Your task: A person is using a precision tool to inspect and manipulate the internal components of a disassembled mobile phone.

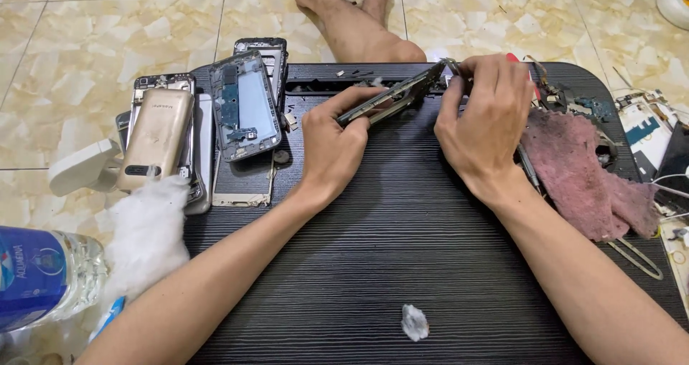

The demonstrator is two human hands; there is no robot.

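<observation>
A: Head view. What do the hands hold?

B: The left hand (337,146) grips a phone frame (391,98), tilted on edge over the black table (402,264); the right hand (484,121) pinches its far end, fingers curled narrow.

A: Containers?

B: A plastic bottle (43,275) lies lower left, contents unclear. Opened phones (204,124) are stacked beside a pink cloth (585,175) opposite.

A low black table on a shiny tile floor.

The floor (108,20) has big cream and yellow tiles with thin lines between them. The black table (402,250) has fine stripes and round corners. Bright light shines on everything.
</observation>
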